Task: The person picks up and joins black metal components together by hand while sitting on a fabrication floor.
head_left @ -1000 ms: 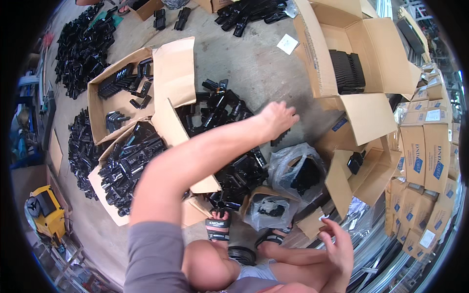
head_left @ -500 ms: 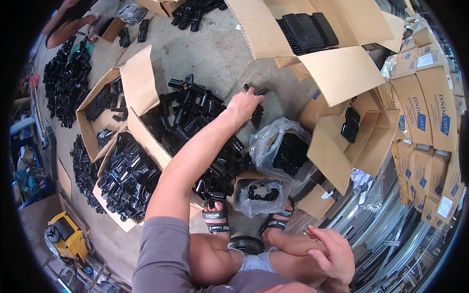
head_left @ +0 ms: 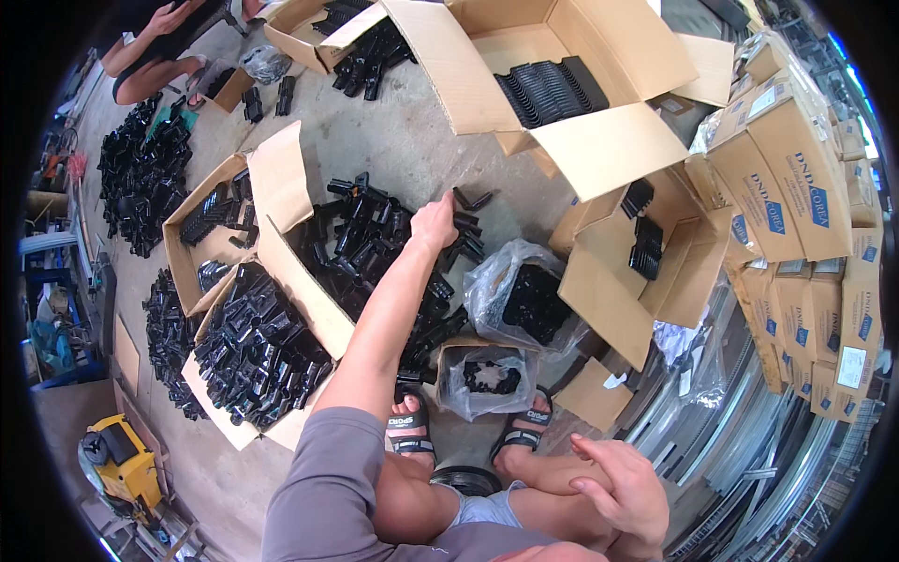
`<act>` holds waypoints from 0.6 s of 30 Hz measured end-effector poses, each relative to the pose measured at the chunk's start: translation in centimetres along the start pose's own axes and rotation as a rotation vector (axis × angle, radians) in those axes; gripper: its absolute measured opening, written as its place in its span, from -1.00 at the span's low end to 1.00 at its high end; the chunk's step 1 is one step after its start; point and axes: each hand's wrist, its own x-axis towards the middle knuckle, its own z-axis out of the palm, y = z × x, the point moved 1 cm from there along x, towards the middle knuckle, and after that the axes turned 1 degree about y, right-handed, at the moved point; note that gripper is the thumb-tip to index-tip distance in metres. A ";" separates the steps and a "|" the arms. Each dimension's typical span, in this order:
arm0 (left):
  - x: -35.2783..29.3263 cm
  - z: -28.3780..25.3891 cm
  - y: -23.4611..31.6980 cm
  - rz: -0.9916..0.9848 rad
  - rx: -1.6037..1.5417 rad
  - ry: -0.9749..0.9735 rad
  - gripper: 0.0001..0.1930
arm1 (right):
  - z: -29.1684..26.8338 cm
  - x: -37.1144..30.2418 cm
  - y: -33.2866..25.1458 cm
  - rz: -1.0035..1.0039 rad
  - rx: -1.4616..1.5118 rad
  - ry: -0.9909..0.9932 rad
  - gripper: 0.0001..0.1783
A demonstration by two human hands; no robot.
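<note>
L hand point(head_left: 435, 222) is at the far edge of a pile of black parts point(head_left: 361, 234), fingertips right by an angled black part point(head_left: 476, 199); can't tell if they're closed on it. R hand point(head_left: 623, 487) is near the R leg, thumb & fingers apart (nothing in it). R of pile: clear plastic bag point(head_left: 487, 276) w/ more black pcs. Farther out: open carton point(head_left: 609, 272) w/ a few, then big carton point(head_left: 609, 145) w/ a neat row point(head_left: 552, 92).
</note>
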 end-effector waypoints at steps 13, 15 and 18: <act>-8.4 -9.5 3.8 0.046 -1.009 -0.289 -0.61 | 0.7 -3.2 -0.7 -0.095 0.046 0.231 -0.44; -13.6 -12.5 6.0 0.132 -1.193 -0.407 -0.61 | 1.0 -3.5 -0.4 -0.110 0.106 0.290 -0.40; -21.7 -15.3 11.1 0.273 -1.244 -0.497 -0.65 | 1.3 -3.9 -1.5 0.013 0.437 0.458 -0.30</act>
